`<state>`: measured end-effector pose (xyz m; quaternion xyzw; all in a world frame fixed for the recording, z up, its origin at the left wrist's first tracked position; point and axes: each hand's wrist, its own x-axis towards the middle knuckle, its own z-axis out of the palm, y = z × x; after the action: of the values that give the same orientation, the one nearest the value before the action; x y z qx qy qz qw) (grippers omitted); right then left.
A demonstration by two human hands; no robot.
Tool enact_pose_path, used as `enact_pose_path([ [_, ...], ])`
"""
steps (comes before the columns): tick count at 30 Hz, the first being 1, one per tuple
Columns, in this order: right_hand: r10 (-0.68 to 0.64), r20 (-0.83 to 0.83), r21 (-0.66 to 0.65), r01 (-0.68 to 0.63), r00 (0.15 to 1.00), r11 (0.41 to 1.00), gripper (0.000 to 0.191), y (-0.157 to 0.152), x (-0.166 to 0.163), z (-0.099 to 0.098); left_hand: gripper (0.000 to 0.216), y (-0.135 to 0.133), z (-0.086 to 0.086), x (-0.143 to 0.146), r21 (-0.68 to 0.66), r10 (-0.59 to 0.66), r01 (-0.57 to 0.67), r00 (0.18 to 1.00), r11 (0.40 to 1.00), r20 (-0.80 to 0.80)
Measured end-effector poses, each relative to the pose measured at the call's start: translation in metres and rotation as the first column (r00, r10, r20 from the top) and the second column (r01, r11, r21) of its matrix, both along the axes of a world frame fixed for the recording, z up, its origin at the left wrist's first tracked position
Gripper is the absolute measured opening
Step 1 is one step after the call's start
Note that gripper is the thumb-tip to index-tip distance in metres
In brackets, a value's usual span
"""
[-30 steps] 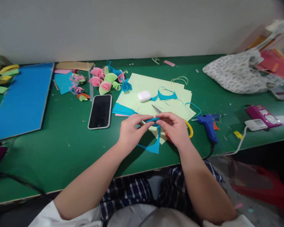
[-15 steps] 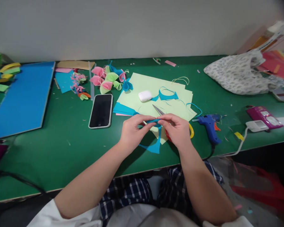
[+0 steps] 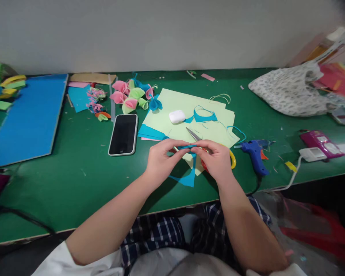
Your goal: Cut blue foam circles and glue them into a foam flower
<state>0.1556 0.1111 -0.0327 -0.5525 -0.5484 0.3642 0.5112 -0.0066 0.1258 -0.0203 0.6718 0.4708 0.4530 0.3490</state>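
Between the fingertips of my left hand (image 3: 162,159) and my right hand (image 3: 215,158) is a small folded piece of blue paper (image 3: 186,147), pinched from both sides. Fingers cover much of it. Scissors (image 3: 193,134) with red and yellow handles lie under my right hand, blades pointing up and left. A cut blue paper scrap (image 3: 186,179) lies below my hands on the green table. Beyond them, pale green sheets (image 3: 172,100) carry a white rounded case (image 3: 177,116) and a blue paper offcut with a round hole (image 3: 204,117).
A phone (image 3: 123,135) lies left of my hands, with pink, green and blue paper flowers (image 3: 132,96) behind it. A blue glue gun (image 3: 254,153) rests at the right, near a purple power strip (image 3: 319,143). A blue board (image 3: 28,119) and a patterned cloth bag (image 3: 293,90) flank them.
My hands keep their pinch on the blue paper with almost no movement. The view has shifted very slightly; the things on the table stay put.
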Motion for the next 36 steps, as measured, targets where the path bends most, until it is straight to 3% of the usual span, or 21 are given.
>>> enact_pose_path([
  [5, 0.023, -0.064, -0.022, -0.025, 0.998, 0.999, 0.010, 0.001, 0.000, -0.002, 0.016, 0.002, -0.003, 0.001, -0.130, 0.005, 0.006, 0.996, 0.992, 0.086],
  [13, 0.023, -0.123, -0.172, -0.044, 0.992, 0.984, 0.016, 0.005, 0.000, -0.006, 0.022, 0.008, -0.008, 0.001, -0.378, 0.033, 0.077, 0.960, 0.923, 0.277],
  [20, 0.119, -0.201, -0.229, -0.165, 0.972, 0.959, 0.027, 0.005, 0.001, 0.000, 0.032, 0.010, -0.010, 0.001, -0.517, 0.067, 0.164, 0.915, 0.840, 0.398],
  [24, 0.121, -0.342, -0.278, -0.224, 0.932, 0.934, 0.033, 0.006, 0.001, 0.000, 0.035, 0.010, -0.007, 0.000, -0.603, 0.023, 0.268, 0.903, 0.752, 0.430],
  [28, 0.184, -0.393, -0.343, -0.330, 0.901, 0.879, 0.039, 0.005, 0.002, 0.000, 0.037, 0.010, -0.004, 0.000, -0.656, -0.035, 0.320, 0.912, 0.684, 0.408],
  [32, 0.207, -0.422, -0.356, -0.371, 0.883, 0.858, 0.038, 0.005, 0.003, 0.001, 0.029, 0.011, -0.005, 0.001, -0.655, -0.054, 0.324, 0.916, 0.683, 0.397],
  [36, 0.145, -0.476, -0.378, -0.351, 0.867, 0.857, 0.027, 0.005, 0.002, 0.003, 0.028, 0.012, -0.008, 0.000, -0.656, -0.009, 0.319, 0.903, 0.684, 0.430],
])
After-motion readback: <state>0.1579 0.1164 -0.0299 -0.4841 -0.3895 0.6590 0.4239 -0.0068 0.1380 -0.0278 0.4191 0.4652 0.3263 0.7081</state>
